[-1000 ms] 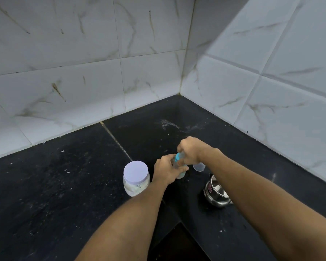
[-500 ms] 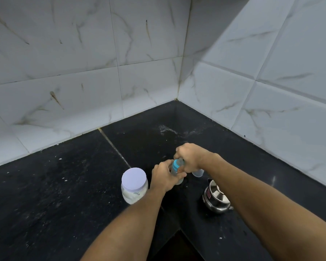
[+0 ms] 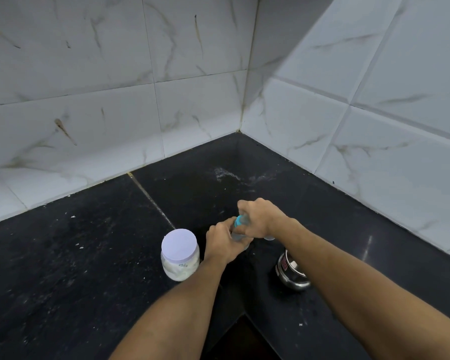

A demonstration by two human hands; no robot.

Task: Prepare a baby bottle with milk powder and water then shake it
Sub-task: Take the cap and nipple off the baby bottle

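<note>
A small clear baby bottle [image 3: 238, 236] with a blue collar stands on the black counter [image 3: 89, 255], mostly hidden by my hands. My left hand [image 3: 222, 244] grips its body. My right hand [image 3: 257, 219] is curled over its blue top. To the left stands a clear jar of white milk powder [image 3: 179, 255] with a pale lilac lid on. A small steel pot [image 3: 292, 272] sits to the right, under my right forearm. A clear cap [image 3: 269, 238] peeks out beneath my right wrist.
White marble-look tiled walls [image 3: 115, 113] meet in a corner behind the counter. A pale powdery smear [image 3: 226, 175] lies on the counter near that corner. The counter has an inner edge with a dark gap [image 3: 244, 339] at the bottom centre.
Both hands stay on the bottle with little movement between them. The camera has tilted, so the whole scene sits lower in view.
</note>
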